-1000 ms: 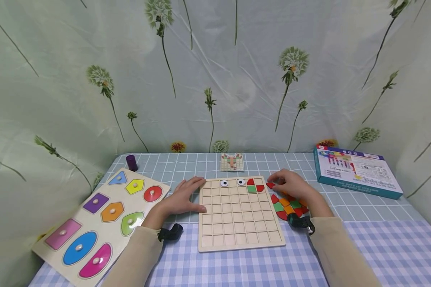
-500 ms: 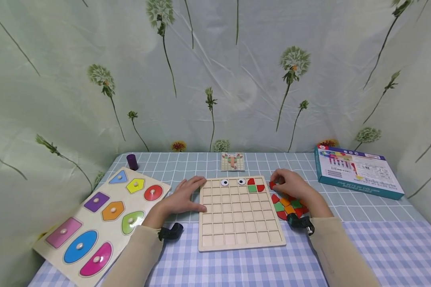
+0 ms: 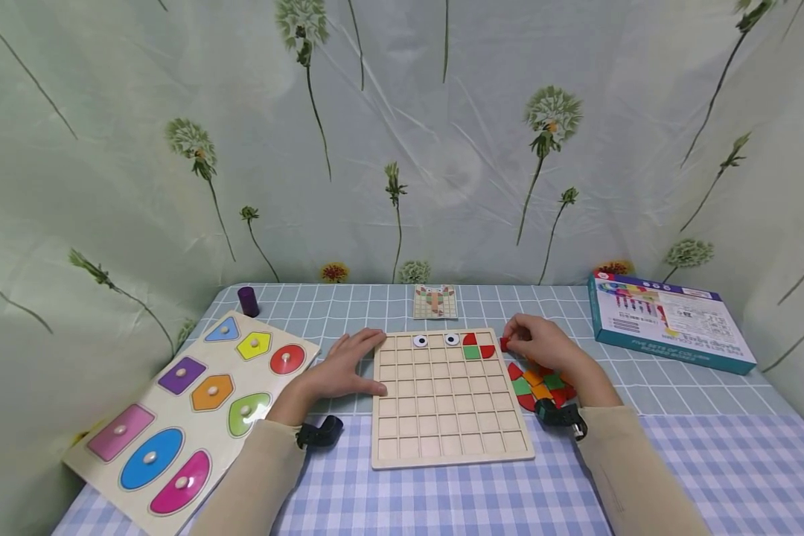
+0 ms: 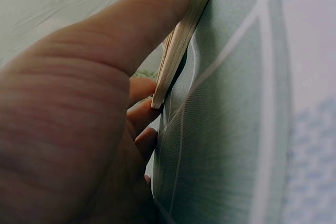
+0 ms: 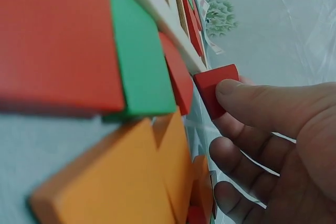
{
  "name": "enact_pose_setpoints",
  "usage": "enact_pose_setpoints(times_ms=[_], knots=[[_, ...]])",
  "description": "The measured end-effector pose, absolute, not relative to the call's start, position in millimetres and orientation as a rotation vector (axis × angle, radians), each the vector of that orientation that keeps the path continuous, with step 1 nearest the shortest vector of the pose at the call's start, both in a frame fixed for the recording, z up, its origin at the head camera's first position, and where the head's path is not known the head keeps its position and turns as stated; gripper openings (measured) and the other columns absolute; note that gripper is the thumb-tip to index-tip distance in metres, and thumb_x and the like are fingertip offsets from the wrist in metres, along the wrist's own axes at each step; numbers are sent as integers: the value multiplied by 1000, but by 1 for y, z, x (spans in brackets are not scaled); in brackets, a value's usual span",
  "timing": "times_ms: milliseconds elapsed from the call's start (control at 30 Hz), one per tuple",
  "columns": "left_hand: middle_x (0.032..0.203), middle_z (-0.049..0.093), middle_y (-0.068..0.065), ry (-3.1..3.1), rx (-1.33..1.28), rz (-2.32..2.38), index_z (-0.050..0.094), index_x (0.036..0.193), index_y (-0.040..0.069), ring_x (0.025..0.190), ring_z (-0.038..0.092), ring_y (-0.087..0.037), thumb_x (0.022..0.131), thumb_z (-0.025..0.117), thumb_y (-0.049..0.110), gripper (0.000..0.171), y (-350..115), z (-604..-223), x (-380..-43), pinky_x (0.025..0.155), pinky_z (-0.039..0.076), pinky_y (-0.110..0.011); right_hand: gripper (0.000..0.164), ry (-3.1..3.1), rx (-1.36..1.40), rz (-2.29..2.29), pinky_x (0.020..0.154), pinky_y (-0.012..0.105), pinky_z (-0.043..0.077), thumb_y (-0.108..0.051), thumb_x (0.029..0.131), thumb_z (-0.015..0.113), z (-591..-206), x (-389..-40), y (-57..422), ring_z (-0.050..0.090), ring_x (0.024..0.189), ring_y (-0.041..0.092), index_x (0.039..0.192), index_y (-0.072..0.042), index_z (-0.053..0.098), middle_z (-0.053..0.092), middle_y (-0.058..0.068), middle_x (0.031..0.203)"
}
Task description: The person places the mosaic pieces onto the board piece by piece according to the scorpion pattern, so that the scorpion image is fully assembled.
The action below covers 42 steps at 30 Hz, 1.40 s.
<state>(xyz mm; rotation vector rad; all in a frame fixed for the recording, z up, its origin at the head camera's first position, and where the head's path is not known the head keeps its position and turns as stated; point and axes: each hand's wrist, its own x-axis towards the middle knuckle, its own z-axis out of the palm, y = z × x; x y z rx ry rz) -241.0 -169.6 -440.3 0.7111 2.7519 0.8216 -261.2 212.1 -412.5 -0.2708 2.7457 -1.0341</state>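
A square wooden grid board (image 3: 440,407) lies in the middle of the table. Its top row bears two round eye tiles (image 3: 420,341), two red quarter-round tiles (image 3: 487,351) and, just below, a green square tile (image 3: 472,352). My left hand (image 3: 335,376) rests along the board's left edge, thumb and fingers spread. Just off the board's upper right corner, my right hand (image 3: 546,346) pinches a small red tile (image 5: 210,87) between thumb and fingers. Below that hand is a loose pile of red, green and orange tiles (image 3: 532,380), partly hidden by the wrist.
A peg puzzle board (image 3: 224,353) with coloured shapes lies at the left, a purple cylinder (image 3: 248,301) behind it. A small pattern card (image 3: 435,302) sits beyond the grid board. At the back right is a flat teal box (image 3: 670,320).
The red tile, earlier lying flat by my right fingertips, has been picked up and tilted. My right hand shifts slightly; the left hand stays on the board's edge.
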Motion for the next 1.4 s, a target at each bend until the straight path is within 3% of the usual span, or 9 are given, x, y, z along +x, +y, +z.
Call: enact_pose_setpoints(times_ms=[233,433,867,1400], knots=[[161,33,-10,2752,714,818,36,155,13,152,27,-30,78,82,49,97,-169,-441,-242,126,6,-59,16,2774,-267,-1063,68,27,49,-14,97,62,-411,-261,209,53,87,23,112,-11,61,60,10,98],[162,33,-9,2750,700,812,35,155,14,152,26,-31,77,81,50,98,-169,-441,-242,126,6,-59,26,2780,-292,-1131,62,27,51,-17,97,62,-407,-262,202,55,84,24,123,-14,62,61,12,102],[162,33,-10,2749,695,813,35,155,13,152,26,-31,78,81,49,98,-169,-440,-241,126,7,-59,25,2741,-381,-1268,68,30,58,-9,98,59,-408,-259,180,61,85,23,123,-7,63,61,13,102],[162,32,-10,2746,696,817,35,156,14,152,26,-31,77,82,50,98,-169,-439,-241,126,6,-59,23,2697,-393,-1409,68,31,52,-8,96,62,-410,-254,153,59,85,21,118,-7,66,66,10,98]])
